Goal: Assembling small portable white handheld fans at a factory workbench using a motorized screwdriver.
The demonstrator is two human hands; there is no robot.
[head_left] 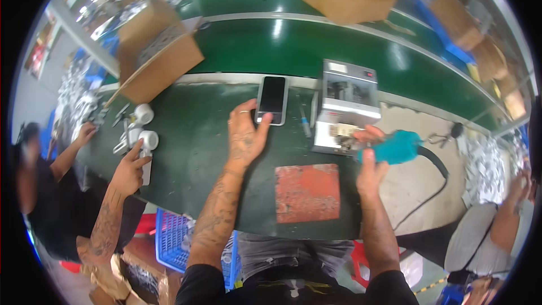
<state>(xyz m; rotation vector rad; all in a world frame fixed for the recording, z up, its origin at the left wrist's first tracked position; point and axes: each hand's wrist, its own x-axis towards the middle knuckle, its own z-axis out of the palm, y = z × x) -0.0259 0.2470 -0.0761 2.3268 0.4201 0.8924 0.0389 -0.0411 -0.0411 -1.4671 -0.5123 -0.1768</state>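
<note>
Left hand at a phone, right hand around a teal tool.
The left hand is loosely spread, thumb at the lower corner of the one phone just beyond it; then one red square mat, one gray machine; the right hand, thumb opposite fingers, grips one teal tool, which extends rightward to one black cord.

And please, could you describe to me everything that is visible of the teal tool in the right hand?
The teal tool is a thick, elongated body, seemingly plastic. A black cord leaves its right end and curves down over the pale board. The right hand grips its left end, thumb nearer, fingers beyond. That end points toward the front of the grey machine; contact there is unclear. Whether it is running cannot be seen.
</note>
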